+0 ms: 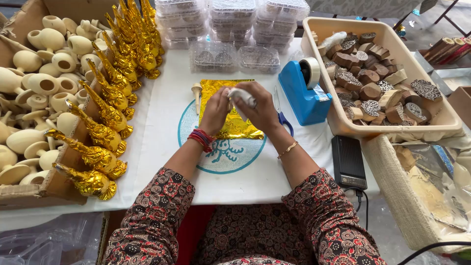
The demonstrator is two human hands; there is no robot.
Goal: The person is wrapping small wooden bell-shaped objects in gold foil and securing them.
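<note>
Patterned sleeves (162,211), nearest, cut off at the frame's bottom edge. Left hand (215,110) and right hand (259,109) both closed on one pale wooden piece (242,97), mostly hidden, shape unclear, perhaps partly wrapped. Gold foil sheet (230,105) beneath them. Blue tape dispenser (304,93) right of the hands.

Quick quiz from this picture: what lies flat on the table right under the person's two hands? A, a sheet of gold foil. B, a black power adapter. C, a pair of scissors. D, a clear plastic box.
A: the sheet of gold foil lies spread on the white table directly beneath the left hand and the right hand, which hold a pale wooden piece above it.
</note>
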